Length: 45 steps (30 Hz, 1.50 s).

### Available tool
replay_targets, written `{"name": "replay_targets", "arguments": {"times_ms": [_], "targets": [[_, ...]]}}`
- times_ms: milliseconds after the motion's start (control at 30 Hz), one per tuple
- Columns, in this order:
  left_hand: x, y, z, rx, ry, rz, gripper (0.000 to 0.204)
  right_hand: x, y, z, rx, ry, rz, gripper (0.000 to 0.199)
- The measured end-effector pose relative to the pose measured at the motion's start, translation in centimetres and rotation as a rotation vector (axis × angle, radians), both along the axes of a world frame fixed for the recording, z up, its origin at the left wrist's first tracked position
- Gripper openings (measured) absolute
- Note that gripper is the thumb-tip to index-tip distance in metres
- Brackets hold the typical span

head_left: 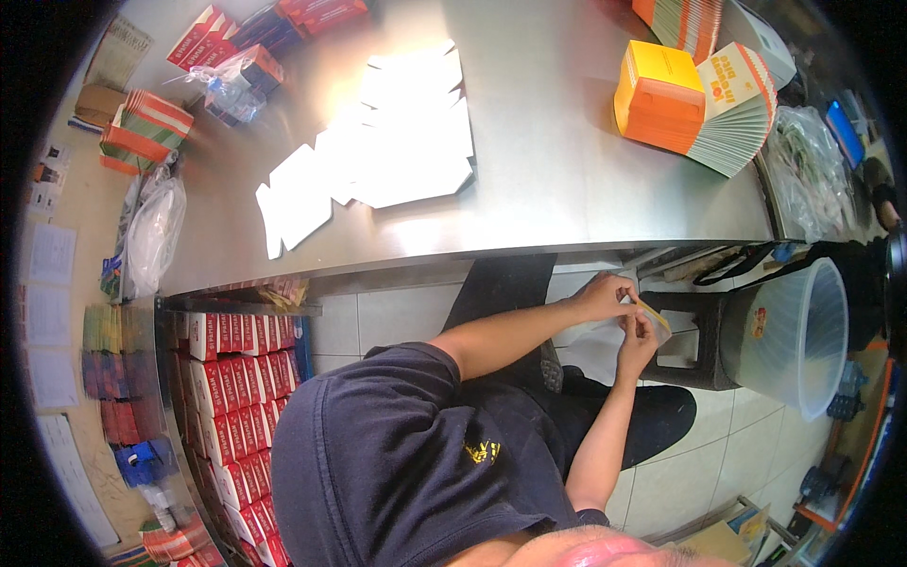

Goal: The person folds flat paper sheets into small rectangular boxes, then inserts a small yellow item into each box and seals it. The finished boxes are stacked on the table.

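Observation:
My left hand (606,296) and my right hand (639,346) meet over my lap, in front of the table's edge. Between their pinched fingertips is a thin flat piece (655,318) with a yellow edge and a pale side; fingers cover part of it, so its kind is unclear. Nearest to the hands stand a dark plastic stool (704,369) and a large translucent tub (789,331). On the metal table (567,180), several white die-cut carton blanks (406,142) lie overlapping, washed out by glare.
Orange-and-yellow flat cartons (661,90) stand bundled at the table's far right, beside a fanned stack (735,118). A clear plastic bottle (230,99) and red boxes (200,40) sit at the far left. Several red-and-white boxes (236,387) fill the shelf below. Plastic bags (156,231) hang over the left edge.

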<state>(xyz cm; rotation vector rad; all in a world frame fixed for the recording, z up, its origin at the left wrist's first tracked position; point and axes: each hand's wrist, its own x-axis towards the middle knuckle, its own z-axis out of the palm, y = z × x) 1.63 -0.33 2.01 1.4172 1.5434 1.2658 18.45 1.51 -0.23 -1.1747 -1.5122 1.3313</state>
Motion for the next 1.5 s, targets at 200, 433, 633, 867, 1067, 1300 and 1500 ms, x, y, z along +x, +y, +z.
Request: {"name": "replay_targets", "arguments": {"times_ms": [200,433,633,867,1067,1300,1500], "targets": [[-0.3,-0.3,0.3,-0.019,0.005,-0.008,0.028,0.4,0.4,0.3,-0.171,0.123,0.034,0.022],[-0.3,-0.8,2.0,-0.078,-0.014,-0.065,0.027,0.2,-0.1,-0.1,-0.042,-0.023,0.008,0.017],[1.3,-1.1,1.3,0.040,0.026,0.082,0.026,-0.8,-0.2,-1.4,0.051,-0.053,-0.075,0.014],[0.8,-1.0,1.6,-0.062,0.051,-0.063,0.022,-0.1,0.9,-3.5,-0.090,0.090,-0.118,0.017],[0.4,0.1,-3.7,-0.124,0.101,0.374,0.047,-1.4,-0.7,0.7,-0.235,-0.324,0.080,0.039],[0.8,0.4,-10.5,-0.886,-0.744,-0.084,0.075,-2.2,-0.9,0.8,-0.721,-0.120,0.103,0.063],[2.6,-0.5,-4.7,-0.750,-0.317,0.169,0.094,3.2,2.9,-8.1,-0.178,-0.199,-0.227,0.050]]}}
